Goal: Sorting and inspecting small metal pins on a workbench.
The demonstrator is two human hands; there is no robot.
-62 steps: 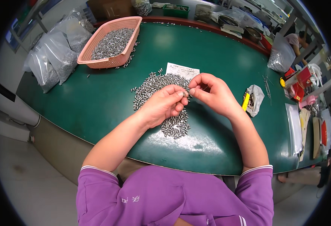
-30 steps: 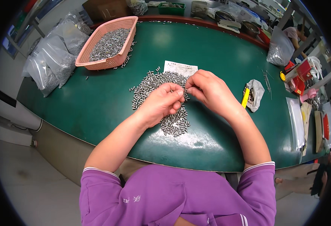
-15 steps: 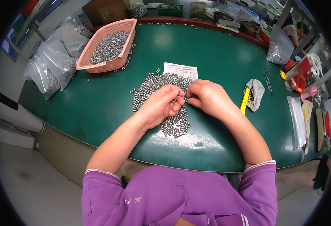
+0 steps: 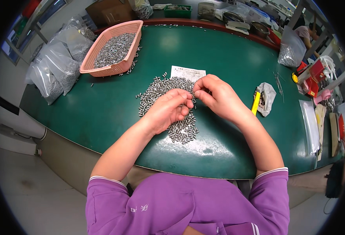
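Observation:
A pile of small silvery metal pins with dark bands [image 4: 151, 98] is spread on the green tabletop in front of me. Over its middle, my left hand [image 4: 167, 109] is closed, thumb against forefinger, the other fingers curled. My right hand [image 4: 219, 98] hovers at the pile's right edge, its thumb and forefinger pinched together close to the left fingertips. Whatever sits between the fingertips of either hand is too small to make out. Behind the pile lies a printed paper slip [image 4: 188, 73], partly covered by pins.
A pink plastic basket [image 4: 106, 71] of similar pins stands back left, beside clear bags of metal parts [image 4: 55, 72]. To the right lie a yellow-handled tool [image 4: 255, 103], a crumpled pale bag [image 4: 269, 98] and thin wires [image 4: 279, 84]. Another filled bag [image 4: 291, 53] is far right.
My right hand has risen slightly away from the pile, and its thumb and forefinger now meet near the left fingertips. The left hand has hardly moved.

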